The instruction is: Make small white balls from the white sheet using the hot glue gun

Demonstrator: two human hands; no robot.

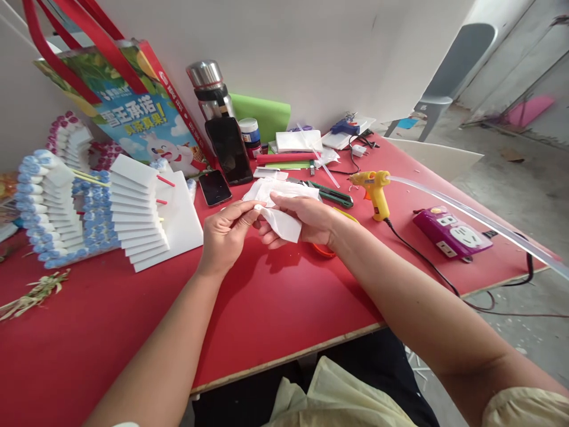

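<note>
Both my hands meet above the middle of the red table (267,308). My left hand (226,234) is closed, pinching the edge of a white tissue (284,224) between thumb and fingers. My right hand (306,218) is wrapped round the same tissue, which spreads out crumpled behind my fingers. Under my right wrist an orange ring-shaped object (323,250) peeks out on the table. A green utility knife (331,194) lies just beyond my right hand.
A yellow glue gun (376,191) with a long clear stick stands at right, beside a purple power strip (451,232). Two phones (227,151), a steel flask (210,89), a white stepped foam model (137,213) and a printed shopping bag (133,112) stand behind and left.
</note>
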